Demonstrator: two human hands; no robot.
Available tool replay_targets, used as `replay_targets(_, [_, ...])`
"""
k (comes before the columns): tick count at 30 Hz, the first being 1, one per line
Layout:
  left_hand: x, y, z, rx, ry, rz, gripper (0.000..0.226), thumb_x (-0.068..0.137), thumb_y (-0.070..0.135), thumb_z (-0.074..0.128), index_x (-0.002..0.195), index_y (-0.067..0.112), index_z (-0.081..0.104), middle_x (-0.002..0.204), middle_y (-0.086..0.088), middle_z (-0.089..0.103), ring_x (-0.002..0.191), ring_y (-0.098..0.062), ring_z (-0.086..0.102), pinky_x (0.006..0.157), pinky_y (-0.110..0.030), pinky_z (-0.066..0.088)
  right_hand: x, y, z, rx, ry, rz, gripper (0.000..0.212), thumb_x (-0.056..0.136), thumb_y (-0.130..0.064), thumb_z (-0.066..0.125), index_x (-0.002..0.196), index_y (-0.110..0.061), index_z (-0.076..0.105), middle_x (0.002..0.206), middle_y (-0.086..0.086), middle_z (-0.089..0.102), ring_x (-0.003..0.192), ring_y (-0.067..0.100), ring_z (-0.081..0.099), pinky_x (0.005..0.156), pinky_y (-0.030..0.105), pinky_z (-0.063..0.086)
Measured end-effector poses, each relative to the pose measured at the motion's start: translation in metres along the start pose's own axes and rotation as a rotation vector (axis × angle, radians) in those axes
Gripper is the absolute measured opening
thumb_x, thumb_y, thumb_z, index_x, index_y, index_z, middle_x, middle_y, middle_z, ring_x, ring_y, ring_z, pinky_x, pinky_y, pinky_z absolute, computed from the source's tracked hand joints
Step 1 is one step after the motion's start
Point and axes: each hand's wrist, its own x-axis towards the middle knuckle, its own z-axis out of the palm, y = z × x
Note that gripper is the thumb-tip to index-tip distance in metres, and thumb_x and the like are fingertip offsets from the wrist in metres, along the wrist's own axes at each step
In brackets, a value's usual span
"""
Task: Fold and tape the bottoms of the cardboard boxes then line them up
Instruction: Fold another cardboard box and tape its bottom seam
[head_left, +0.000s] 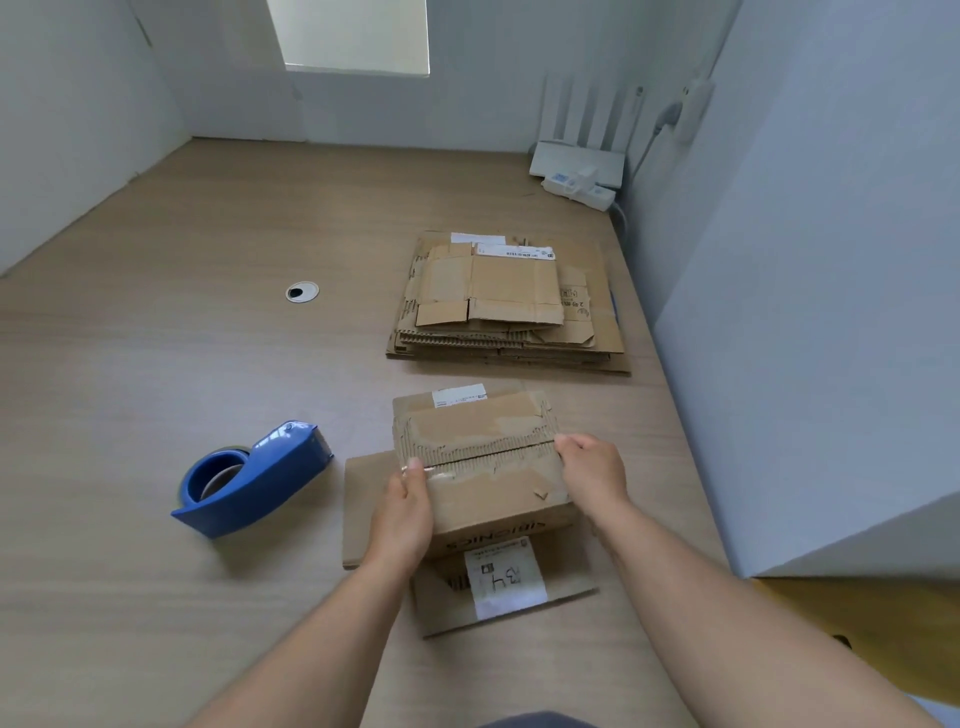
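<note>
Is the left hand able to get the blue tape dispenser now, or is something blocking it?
Probably yes. The tape dispenser lies just to the left of the left hand, and nothing stands between them. That hand grips the box, so it must let go first.

tape dispenser (254, 480) left of box (483, 431), flattened stack (506, 301) behind, seemingly router (576, 161) beyond
</note>
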Motion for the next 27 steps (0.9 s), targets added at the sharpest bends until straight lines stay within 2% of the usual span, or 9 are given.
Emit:
replay_targets(3, [-0.023,-0.005,-0.004,0.079,-0.167,-0.041,0.107,0.071,0.089,0.011,0.142,0.015,0.043,0.144,-0.007,0.046,0.135,-0.029,0.039,0.113,-0.039,0.029,0.011,-0.011,-0.011,-0.188,-0.143,-0.03,0.042,0.1,-0.033,0.035,0.125,-0.007,0.056,0.126,0.013,0.057,0.116,0.028,0.051,0.092,0.033,0.039])
replay_targets(5, [-0.03,-0.009,-0.014,0.027,-0.118,0.004,0.098,0.077,0.084,0.02,0.144,0.016,0.039,0.147,-0.004,0.042,0.136,-0.025,0.037,0.112,-0.035,0.027,0.009,-0.01,-0.022,-0.253,-0.051,-0.036,0.053,0.098,-0.042,0.037,0.138,-0.008,0.041,0.14,0.012,0.046,0.126,0.028,0.044,0.1,0.04,0.038])
replay_targets(8, [-0.022,-0.005,-0.035,-0.006,0.071,0.167,0.071,0.095,0.053,0.036,0.152,0.016,0.016,0.158,-0.002,0.019,0.144,-0.019,0.022,0.115,-0.034,0.018,-0.015,0.003,-0.034,-0.331,0.24,0.019,0.051,0.097,-0.047,0.038,0.13,-0.009,0.045,0.127,0.013,0.054,0.113,0.03,0.053,0.083,0.036,0.041])
replay_targets(10, [-0.015,0.005,-0.043,-0.032,-0.023,0.283,0.063,0.098,0.041,0.041,0.152,0.025,0.012,0.157,0.007,0.018,0.142,-0.012,0.023,0.115,-0.028,0.021,-0.032,0.015,-0.03,-0.361,0.19,0.091,0.051,0.097,-0.051,0.034,0.124,-0.01,0.045,0.118,0.013,0.06,0.107,0.031,0.057,0.077,0.035,0.04])
replay_targets(13, [-0.015,0.016,-0.042,-0.023,-0.237,0.341,0.053,0.093,0.043,0.054,0.136,0.044,0.023,0.131,0.024,0.039,0.125,-0.001,0.038,0.088,-0.005,0.037,-0.038,0.026,-0.013,-0.22,0.008,0.123,0.056,0.093,-0.054,0.041,0.126,-0.008,0.039,0.115,0.012,0.062,0.102,0.031,0.06,0.081,0.037,0.049])
replay_targets(18, [-0.028,-0.001,-0.03,0.607,-0.239,0.467,0.112,0.062,0.077,0.062,0.148,0.045,-0.003,0.136,0.01,0.038,0.118,-0.011,0.049,0.093,-0.028,0.046,-0.017,0.018,-0.02,0.038,-0.099,0.024,0.082,0.086,-0.044,0.062,0.148,-0.013,0.017,0.141,0.004,0.046,0.124,0.024,0.049,0.102,0.034,0.04])
replay_targets(21, [-0.038,-0.003,-0.01,0.796,-0.1,0.489,0.106,0.072,0.076,0.054,0.147,0.044,-0.014,0.135,0.005,0.033,0.119,-0.015,0.049,0.09,-0.03,0.048,-0.021,0.007,-0.021,-0.03,-0.317,-0.103,0.093,0.076,-0.056,0.066,0.147,-0.019,0.02,0.142,-0.008,0.041,0.125,0.009,0.041,0.105,0.031,0.036])
replay_targets(24, [-0.031,0.001,-0.003,0.776,-0.016,0.467,0.1,0.075,0.073,0.054,0.148,0.043,-0.008,0.153,0.003,0.015,0.135,-0.019,0.036,0.097,-0.034,0.045,-0.035,0.011,-0.012,-0.187,-0.422,-0.175,0.131,0.06,-0.062,0.076,0.152,-0.021,-0.007,0.158,-0.003,0.016,0.142,0.014,0.022,0.116,0.036,0.024])
replay_targets(27, [-0.025,0.003,0.0,0.8,-0.042,0.471,0.096,0.079,0.068,0.055,0.15,0.04,-0.002,0.159,0.005,0.006,0.141,-0.018,0.027,0.105,-0.033,0.04,-0.042,0.021,-0.008,-0.417,-0.372,-0.303,0.12,0.075,-0.049,0.073,0.151,-0.016,-0.013,0.16,-0.002,0.003,0.145,0.013,0.011,0.115,0.028,0.019])
